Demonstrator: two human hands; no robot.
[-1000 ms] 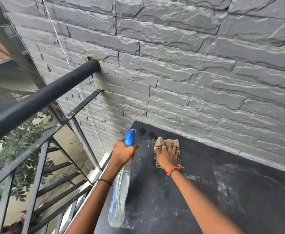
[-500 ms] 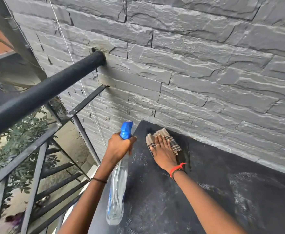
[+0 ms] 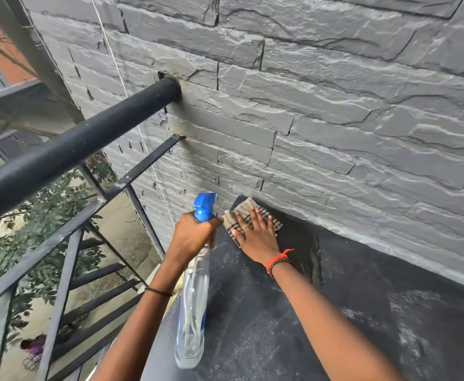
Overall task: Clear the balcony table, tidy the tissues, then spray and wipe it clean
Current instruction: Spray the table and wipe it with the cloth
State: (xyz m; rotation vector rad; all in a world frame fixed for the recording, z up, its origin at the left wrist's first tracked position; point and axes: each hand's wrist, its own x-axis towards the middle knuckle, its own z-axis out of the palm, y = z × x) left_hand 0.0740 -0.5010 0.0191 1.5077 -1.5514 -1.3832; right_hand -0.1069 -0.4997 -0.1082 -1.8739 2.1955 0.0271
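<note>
A black balcony table (image 3: 294, 325) fills the lower right, damp with streaks. My left hand (image 3: 195, 235) grips the neck of a clear spray bottle (image 3: 192, 312) with a blue nozzle, held over the table's left edge. My right hand (image 3: 255, 237) lies flat, fingers spread, pressing a checked beige cloth (image 3: 244, 210) onto the table's far left corner, right against the wall. Part of the cloth is hidden under the palm.
A grey stone-clad wall (image 3: 335, 105) borders the table's far side. A black metal railing (image 3: 74, 144) with slanted bars runs along the left, with foliage and ground far below.
My right hand has slid the cloth further up into the table's far corner by the wall. The left hand and bottle kept their place beside it; the view tilted slightly.
</note>
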